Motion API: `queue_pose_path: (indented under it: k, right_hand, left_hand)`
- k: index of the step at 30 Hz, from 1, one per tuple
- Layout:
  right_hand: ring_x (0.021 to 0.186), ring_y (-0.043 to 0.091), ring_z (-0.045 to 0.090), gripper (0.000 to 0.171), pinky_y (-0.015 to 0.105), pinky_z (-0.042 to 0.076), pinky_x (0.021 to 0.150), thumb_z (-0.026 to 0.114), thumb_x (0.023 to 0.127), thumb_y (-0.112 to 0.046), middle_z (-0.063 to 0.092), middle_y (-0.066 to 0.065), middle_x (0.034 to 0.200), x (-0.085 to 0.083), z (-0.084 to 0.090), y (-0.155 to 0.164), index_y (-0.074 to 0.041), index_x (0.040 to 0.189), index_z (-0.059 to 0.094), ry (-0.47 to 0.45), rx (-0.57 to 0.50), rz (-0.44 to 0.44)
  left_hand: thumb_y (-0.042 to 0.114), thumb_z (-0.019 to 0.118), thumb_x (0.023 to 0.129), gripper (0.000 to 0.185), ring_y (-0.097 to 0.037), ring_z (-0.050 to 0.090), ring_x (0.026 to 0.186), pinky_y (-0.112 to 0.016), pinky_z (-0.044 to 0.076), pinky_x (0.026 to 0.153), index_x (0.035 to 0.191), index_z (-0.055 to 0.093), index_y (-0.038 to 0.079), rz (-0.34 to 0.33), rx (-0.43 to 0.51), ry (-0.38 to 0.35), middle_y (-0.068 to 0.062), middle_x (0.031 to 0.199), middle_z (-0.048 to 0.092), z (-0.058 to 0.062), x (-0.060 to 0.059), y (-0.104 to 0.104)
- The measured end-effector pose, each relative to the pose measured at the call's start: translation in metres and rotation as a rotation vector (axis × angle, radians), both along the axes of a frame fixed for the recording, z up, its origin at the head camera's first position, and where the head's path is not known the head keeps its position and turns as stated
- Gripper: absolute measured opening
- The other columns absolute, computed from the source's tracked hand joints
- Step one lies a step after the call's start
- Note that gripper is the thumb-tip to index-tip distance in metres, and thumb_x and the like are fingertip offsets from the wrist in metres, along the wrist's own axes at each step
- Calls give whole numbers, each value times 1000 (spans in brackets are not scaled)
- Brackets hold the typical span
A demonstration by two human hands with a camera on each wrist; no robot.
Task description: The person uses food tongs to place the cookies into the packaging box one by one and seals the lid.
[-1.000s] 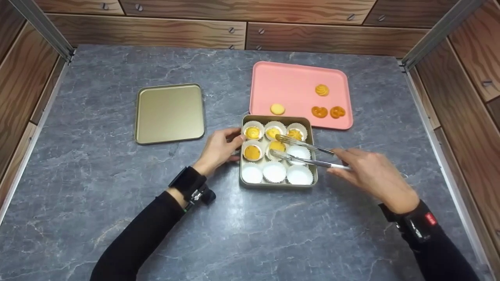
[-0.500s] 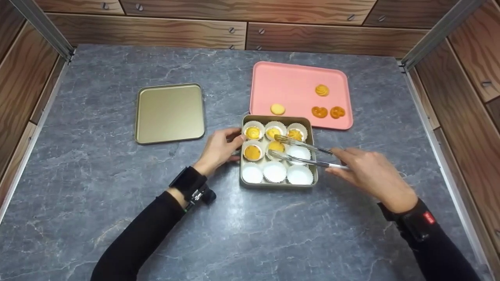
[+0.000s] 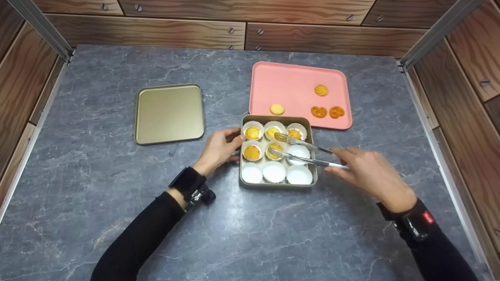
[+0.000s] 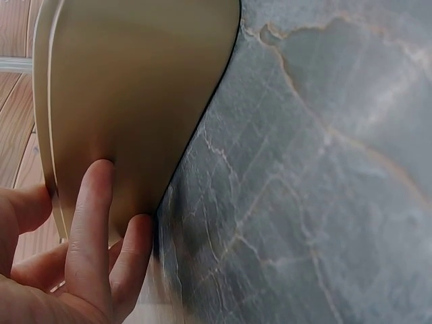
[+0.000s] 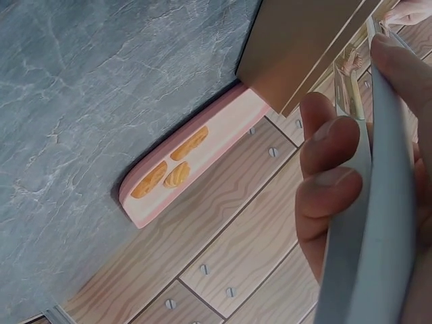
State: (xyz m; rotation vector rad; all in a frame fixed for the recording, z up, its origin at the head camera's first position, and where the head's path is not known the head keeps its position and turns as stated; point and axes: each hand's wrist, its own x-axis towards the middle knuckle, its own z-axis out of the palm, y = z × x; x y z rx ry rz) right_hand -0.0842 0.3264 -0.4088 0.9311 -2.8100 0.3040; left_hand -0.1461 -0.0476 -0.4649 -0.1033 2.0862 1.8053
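A gold square tin (image 3: 277, 185) holds rows of white paper cups. Yellow-orange cookies sit in the back row and in the left front-facing middle-row cup (image 3: 252, 151). Another round cookie (image 3: 275, 150) lies in the centre cup, partly covered by metal tongs (image 3: 312, 160). My right hand (image 3: 371, 175) grips the tongs, their tips apart over the centre cup; the right wrist view shows fingers (image 5: 331, 138) curled round the handles. My left hand (image 3: 220, 150) touches the tin's left side, its fingertips (image 4: 100, 172) pressed against the wall and one digit at the rim.
Behind the tin lies a pink tray (image 3: 289, 78) with a pale round cookie (image 3: 277, 109), a swirl cookie (image 3: 321, 90) and two pretzel-shaped cookies (image 3: 318, 112). A gold lid (image 3: 170, 113) rests at the left. Wood-patterned panels (image 3: 156, 31) border the grey marbled tabletop.
The cookie under the tongs has shifted slightly left and toward me, settling into the centre cup. The tongs' tips have moved slightly left. My left hand has stayed against the tin.
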Motion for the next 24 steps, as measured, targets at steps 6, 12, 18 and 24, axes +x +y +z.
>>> queue_pose_path:
  k: [6,12,18,24]
  right_hand:
    - [63,12,62,46,30,57,49,86,86,-25,70,3,82,-2,2,7,-7,126,72,-12,-102,-52]
    - [61,15,60,46,30,55,46,86,86,-18,72,9,83,-12,0,27,-1,127,71,52,-191,-158]
    - [60,28,62,43,47,55,47,83,90,-21,72,16,82,-22,-8,48,0,125,71,73,-193,-281]
    - [59,28,56,39,54,49,47,79,94,-28,69,13,77,-30,-15,64,-2,122,72,34,-162,-381]
  left_hand:
    - [21,67,103,51,-27,71,102,-31,68,73,149,53,4,0,-12,-7,-18,137,63,0,0,-1]
    - [22,67,103,53,-26,71,102,-31,68,75,150,52,4,2,-7,-24,-18,137,62,1,-1,-2]
    - [22,66,103,52,-27,71,104,-32,68,75,150,52,4,-6,-11,-17,-19,136,63,1,-1,-1]
    - [22,66,103,51,-28,71,105,-31,68,73,149,53,2,-13,-9,9,-19,136,64,1,0,0]
